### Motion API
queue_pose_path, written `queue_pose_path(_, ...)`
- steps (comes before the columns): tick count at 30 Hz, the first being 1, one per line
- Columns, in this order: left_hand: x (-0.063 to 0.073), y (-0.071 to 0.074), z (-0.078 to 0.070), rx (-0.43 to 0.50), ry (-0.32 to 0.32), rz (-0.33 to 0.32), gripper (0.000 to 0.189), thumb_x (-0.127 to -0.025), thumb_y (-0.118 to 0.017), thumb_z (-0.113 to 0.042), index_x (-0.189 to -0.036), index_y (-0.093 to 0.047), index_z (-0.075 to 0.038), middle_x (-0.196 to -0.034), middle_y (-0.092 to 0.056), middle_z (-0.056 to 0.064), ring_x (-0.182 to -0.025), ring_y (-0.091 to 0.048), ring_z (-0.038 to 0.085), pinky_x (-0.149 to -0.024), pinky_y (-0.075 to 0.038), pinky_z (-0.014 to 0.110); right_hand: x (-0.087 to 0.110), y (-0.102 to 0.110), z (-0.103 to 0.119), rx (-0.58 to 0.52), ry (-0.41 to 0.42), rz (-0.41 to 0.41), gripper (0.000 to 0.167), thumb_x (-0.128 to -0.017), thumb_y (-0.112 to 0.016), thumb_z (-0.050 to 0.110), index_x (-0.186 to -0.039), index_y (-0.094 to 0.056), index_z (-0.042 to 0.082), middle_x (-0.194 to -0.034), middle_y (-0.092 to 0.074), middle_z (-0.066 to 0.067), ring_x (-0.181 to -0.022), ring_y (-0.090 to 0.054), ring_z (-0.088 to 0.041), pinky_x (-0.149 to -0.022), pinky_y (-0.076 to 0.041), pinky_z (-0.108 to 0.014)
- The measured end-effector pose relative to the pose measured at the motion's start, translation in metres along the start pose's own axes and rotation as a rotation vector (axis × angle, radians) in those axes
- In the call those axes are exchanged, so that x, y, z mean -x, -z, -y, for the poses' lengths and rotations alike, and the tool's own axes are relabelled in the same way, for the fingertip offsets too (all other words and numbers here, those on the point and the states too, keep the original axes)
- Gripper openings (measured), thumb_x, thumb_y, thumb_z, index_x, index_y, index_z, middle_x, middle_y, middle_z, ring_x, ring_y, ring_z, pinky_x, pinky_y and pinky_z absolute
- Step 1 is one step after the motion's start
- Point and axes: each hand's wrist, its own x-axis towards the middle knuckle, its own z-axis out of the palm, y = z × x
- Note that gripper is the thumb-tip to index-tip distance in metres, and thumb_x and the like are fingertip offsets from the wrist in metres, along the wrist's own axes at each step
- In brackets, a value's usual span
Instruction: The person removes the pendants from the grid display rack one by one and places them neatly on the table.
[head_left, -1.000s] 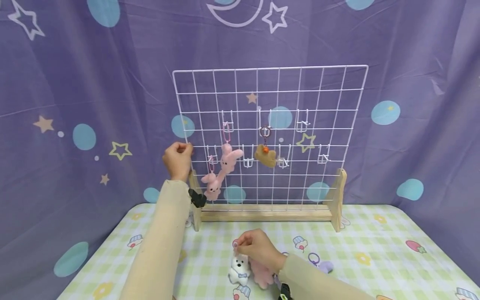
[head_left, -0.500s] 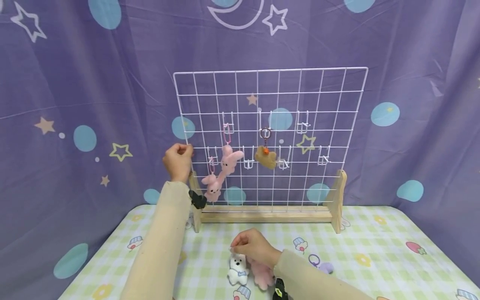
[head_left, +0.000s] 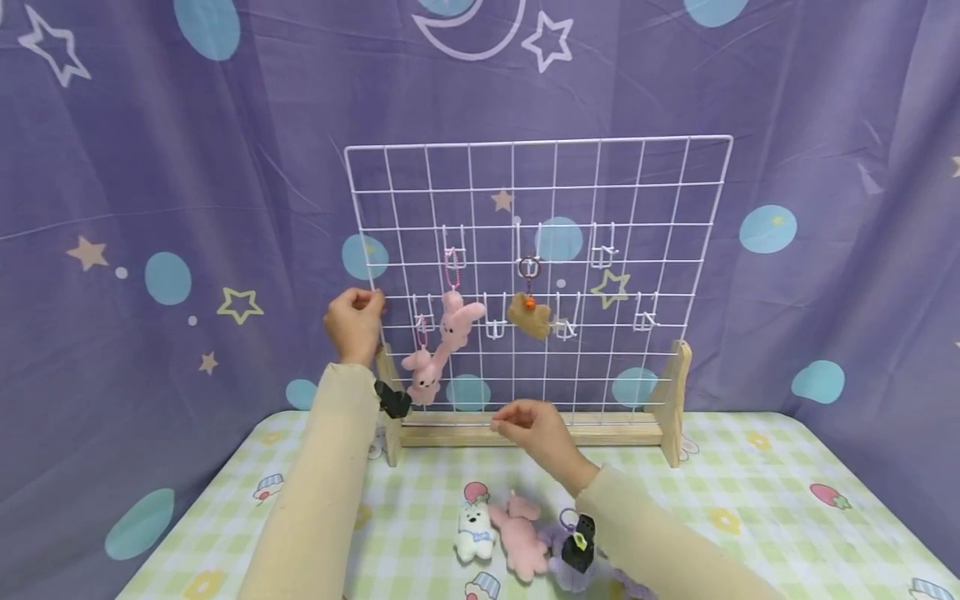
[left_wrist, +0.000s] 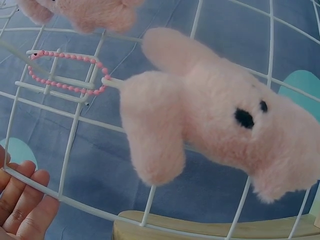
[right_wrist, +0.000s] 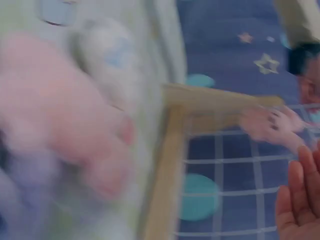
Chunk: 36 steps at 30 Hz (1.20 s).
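Observation:
At the rack's left edge my left hand (head_left: 354, 323) pinches the outer wire of the white wire grid rack (head_left: 540, 142); its other fingers (left_wrist: 31, 207) show by that wire in the left wrist view. My right hand (head_left: 546, 440) hovers before the rack's wooden base, thumb and index close together, with nothing visible held. Below it on the cloth lie a white dog plush keychain (head_left: 476, 537) and a pink bunny plush keychain (head_left: 519, 537). A purple plush keychain (head_left: 562, 557) is partly hidden by the right wrist's black strap.
Two pink bunny keychains (head_left: 456, 321) hang at the grid's left, one from a bead chain (left_wrist: 70, 54). A brown plush keychain (head_left: 529, 317) hangs mid-grid. Several white hooks (head_left: 603, 255) bear nothing. Wooden side legs (head_left: 677, 400) hold up the rack.
My right hand has let go of the white dog keychain and moved up and to the right, off the plush toys. The dog lies on the cloth. My left hand stays put.

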Motion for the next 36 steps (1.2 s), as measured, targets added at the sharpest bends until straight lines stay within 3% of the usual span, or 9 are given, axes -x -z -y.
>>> queue_pose_path(5, -0.001, 0.001, 0.0, 0.004, 0.006, 0.003, 0.017, -0.082, -0.066, -0.021, -0.076, -0.069, -0.006, -0.073, -0.07, 0.009, -0.055, -0.053, 0.007, -0.06, -0.039, 0.019, -0.014, 0.029, 0.028, -0.026, 0.041, -0.132, 0.015, -0.084, -0.069, 0.011, -0.093, -0.068, -0.002, -0.089, -0.071, -0.013, -0.079, -0.066, -0.017, -0.074, -0.051, -0.024)
queue_pose_path(9, -0.001, 0.001, 0.001, -0.003, 0.016, 0.004, 0.016, -0.081, -0.065, -0.021, -0.077, -0.07, -0.006, -0.072, -0.07, 0.007, -0.053, -0.05, 0.003, -0.059, -0.039, 0.018, -0.023, 0.047, 0.05, -0.094, 0.084, -0.216, 0.018, -0.086, -0.068, 0.01, -0.095, -0.065, -0.005, -0.086, -0.071, -0.007, -0.08, -0.067, -0.015, -0.079, -0.052, -0.026)
queue_pose_path(12, -0.002, 0.003, 0.001, -0.001, 0.022, 0.003, 0.015, -0.08, -0.065, -0.02, -0.077, -0.07, -0.006, -0.072, -0.07, 0.007, -0.054, -0.052, 0.005, -0.059, -0.038, 0.018, -0.031, 0.056, 0.065, -0.138, 0.118, -0.275, 0.018, -0.086, -0.067, 0.007, -0.096, -0.064, -0.008, -0.081, -0.071, -0.002, -0.079, -0.068, -0.015, -0.078, -0.053, -0.025)
queue_pose_path(16, -0.003, 0.004, -0.002, -0.008, 0.03, 0.008, 0.016, -0.08, -0.066, -0.02, -0.077, -0.071, -0.006, -0.074, -0.07, 0.01, -0.059, -0.056, 0.014, -0.06, -0.037, 0.019, -0.041, 0.065, 0.081, -0.1, 0.134, -0.339, 0.02, -0.086, -0.067, 0.008, -0.099, -0.065, -0.008, -0.083, -0.072, -0.003, -0.077, -0.068, -0.014, -0.073, -0.053, -0.022)
queue_pose_path(22, -0.004, 0.002, -0.005, -0.015, 0.045, 0.032, 0.016, -0.079, -0.065, -0.02, -0.077, -0.07, -0.004, -0.076, -0.07, 0.012, -0.063, -0.058, 0.02, -0.061, -0.038, 0.02, -0.057, 0.073, 0.098, -0.004, 0.148, -0.423, 0.022, -0.086, -0.067, 0.011, -0.103, -0.067, -0.004, -0.098, -0.07, -0.018, -0.077, -0.065, -0.008, -0.067, -0.05, -0.018)
queue_pose_path(36, -0.003, 0.002, -0.001, 0.028, 0.044, 0.036, 0.02, -0.083, -0.067, -0.023, -0.075, -0.069, -0.005, -0.073, -0.069, 0.01, -0.051, -0.051, 0.003, -0.054, -0.037, 0.018, -0.088, 0.072, 0.11, 0.035, 0.219, -0.561, 0.02, -0.084, -0.069, 0.009, -0.099, -0.069, -0.005, -0.096, -0.069, -0.022, -0.068, -0.059, 0.003, -0.069, -0.048, -0.015)
